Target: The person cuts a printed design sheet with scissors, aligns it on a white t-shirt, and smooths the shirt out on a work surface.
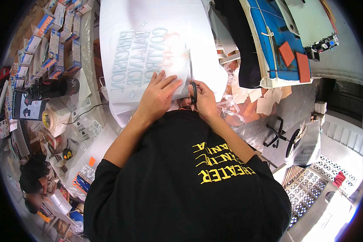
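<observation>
A translucent sheet (119,72) with large mirrored lettering in pale blue and some red lies over a white surface in front of me. My left hand (159,94) rests flat on its near part, fingers spread and holding nothing. My right hand (203,100) grips a pair of scissors (194,92) by the black handles. The scissors' blades point away from me along the sheet's right side, close to the lettering. Glare there hides whether the blades are between layers or touching an edge.
Stacked small boxes (52,44) stand at the far left, with a black tumbler (54,88) and a tape roll (52,121) nearer. Paper scraps (266,105) litter the floor at right. Beyond is a blue-topped table (266,40). Another person (34,173) sits at lower left.
</observation>
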The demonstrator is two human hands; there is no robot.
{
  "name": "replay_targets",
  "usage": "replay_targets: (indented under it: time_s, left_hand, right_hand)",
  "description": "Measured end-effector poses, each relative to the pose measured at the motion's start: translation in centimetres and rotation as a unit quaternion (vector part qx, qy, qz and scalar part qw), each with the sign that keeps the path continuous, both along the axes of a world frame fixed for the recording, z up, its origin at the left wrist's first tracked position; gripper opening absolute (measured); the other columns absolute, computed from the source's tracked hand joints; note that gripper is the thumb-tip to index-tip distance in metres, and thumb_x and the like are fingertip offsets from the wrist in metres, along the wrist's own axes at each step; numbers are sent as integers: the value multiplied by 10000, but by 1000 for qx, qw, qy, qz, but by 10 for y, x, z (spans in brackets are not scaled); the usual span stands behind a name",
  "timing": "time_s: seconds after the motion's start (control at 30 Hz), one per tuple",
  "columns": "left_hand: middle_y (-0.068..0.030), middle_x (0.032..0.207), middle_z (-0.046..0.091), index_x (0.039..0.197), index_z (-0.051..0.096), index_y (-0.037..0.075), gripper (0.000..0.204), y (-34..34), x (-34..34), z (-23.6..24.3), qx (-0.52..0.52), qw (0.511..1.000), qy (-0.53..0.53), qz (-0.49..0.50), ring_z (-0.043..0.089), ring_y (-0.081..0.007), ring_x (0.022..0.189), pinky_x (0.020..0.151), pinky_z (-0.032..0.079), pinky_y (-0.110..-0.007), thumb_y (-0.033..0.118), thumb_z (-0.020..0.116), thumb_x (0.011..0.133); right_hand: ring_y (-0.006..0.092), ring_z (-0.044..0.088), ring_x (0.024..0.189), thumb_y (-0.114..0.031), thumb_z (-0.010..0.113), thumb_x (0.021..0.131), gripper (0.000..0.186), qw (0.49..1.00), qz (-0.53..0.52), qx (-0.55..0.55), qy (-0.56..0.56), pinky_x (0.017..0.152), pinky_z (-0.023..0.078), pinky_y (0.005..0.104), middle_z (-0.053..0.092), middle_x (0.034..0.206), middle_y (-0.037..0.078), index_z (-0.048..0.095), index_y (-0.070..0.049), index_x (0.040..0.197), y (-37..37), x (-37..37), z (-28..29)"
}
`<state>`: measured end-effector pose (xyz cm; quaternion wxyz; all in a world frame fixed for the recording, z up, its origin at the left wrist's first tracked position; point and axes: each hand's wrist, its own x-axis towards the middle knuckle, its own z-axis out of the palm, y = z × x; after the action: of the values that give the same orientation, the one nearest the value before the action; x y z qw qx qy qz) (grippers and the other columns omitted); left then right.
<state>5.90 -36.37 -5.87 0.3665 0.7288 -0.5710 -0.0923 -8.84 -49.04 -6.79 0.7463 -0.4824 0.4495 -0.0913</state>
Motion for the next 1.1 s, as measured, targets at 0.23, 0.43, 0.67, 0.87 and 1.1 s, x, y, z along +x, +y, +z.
replay_targets:
  time_s: [0.23,0.43,0.67,0.87,1.1]
  left_hand:
    - [-152,1267,640,1241,644,88,462,0,1,0,6,1000,0,-1,529,-454,1252,1109,359,-573,-67,559,814]
    - [-152,1259,644,1235,649,88,453,1,2,-5,2,1000,-2,-2,541,-451,1239,1105,364,-573,-68,558,819]
    - [-151,1260,643,1225,654,82,431,3,3,-1,-3,1000,1,-11,542,-450,1241,1105,364,-567,-61,559,830]
    - [-148,1270,636,1232,645,78,428,4,2,3,0,1000,4,-13,535,-451,1252,1109,359,-564,-53,563,833]
    - [-153,1271,634,1233,647,73,440,7,1,11,-4,1000,-7,-19,527,-462,1254,1099,364,-583,-58,565,821]
  right_hand:
    - [76,568,572,-230,677,961,477,1000,20,-19,10,419,401,217,582,751,11,517,41,1320,-1,-3,-1]
    - [78,571,580,-220,661,970,461,1000,26,2,-9,431,413,211,585,778,18,511,37,1321,0,-9,-6]
    - [82,575,591,-231,668,966,473,999,28,-21,2,431,417,217,582,773,20,510,38,1322,-1,-3,-2]
    - [80,573,579,-247,683,958,493,999,29,-40,11,429,421,228,580,736,17,515,41,1321,1,-2,-3]
    - [94,572,558,-242,692,949,476,998,15,-57,34,440,420,242,589,716,24,540,53,1290,-1,7,5]
